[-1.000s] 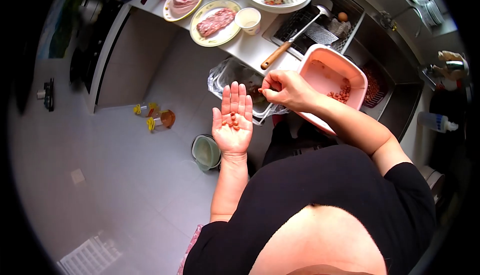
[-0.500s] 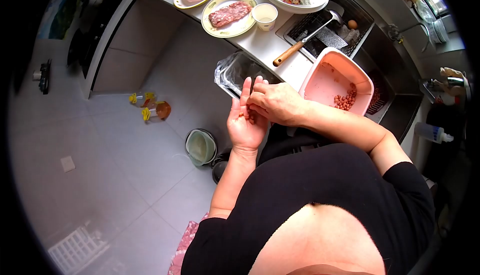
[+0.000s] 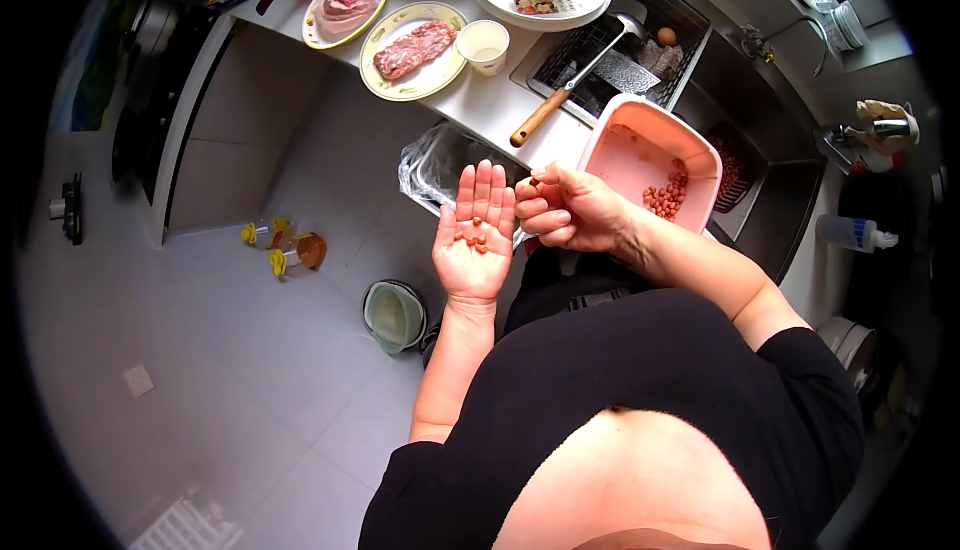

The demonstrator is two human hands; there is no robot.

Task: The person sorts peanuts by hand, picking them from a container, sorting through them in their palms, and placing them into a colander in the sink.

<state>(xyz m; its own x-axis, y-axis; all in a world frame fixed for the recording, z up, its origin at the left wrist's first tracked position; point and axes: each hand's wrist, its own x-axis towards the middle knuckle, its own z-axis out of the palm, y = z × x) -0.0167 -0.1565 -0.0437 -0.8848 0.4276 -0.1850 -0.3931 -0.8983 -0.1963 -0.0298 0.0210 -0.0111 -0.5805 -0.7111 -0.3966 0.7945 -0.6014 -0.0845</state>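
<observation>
My left hand (image 3: 474, 255) is turned palm up with its fingers stretched out, and it carries several reddish-brown peanuts (image 3: 480, 243) on the palm. Just beside its fingertips, my right hand (image 3: 575, 212) is closed, thumb against forefinger. A small brown peanut (image 3: 536, 181) shows in that pinch; the other fingers are curled in. Past the right hand stands a pink plastic basin (image 3: 622, 150), with more peanuts (image 3: 668, 196) gathered at its near right side.
A wooden-handled ladle (image 3: 545, 116) lies across the counter and a black basket with an egg (image 3: 666, 37). Raw meat rests on two plates (image 3: 440, 75) beside a paper cup (image 3: 484, 48). Below the counter is a plastic-lined bin (image 3: 428, 165). Bottles (image 3: 300, 253) and a green bucket (image 3: 393, 317) are on the floor.
My right hand has lifted off the left palm and moved to the right, a peanut in its pinch. The left palm now lies uncovered. The view has shifted slightly.
</observation>
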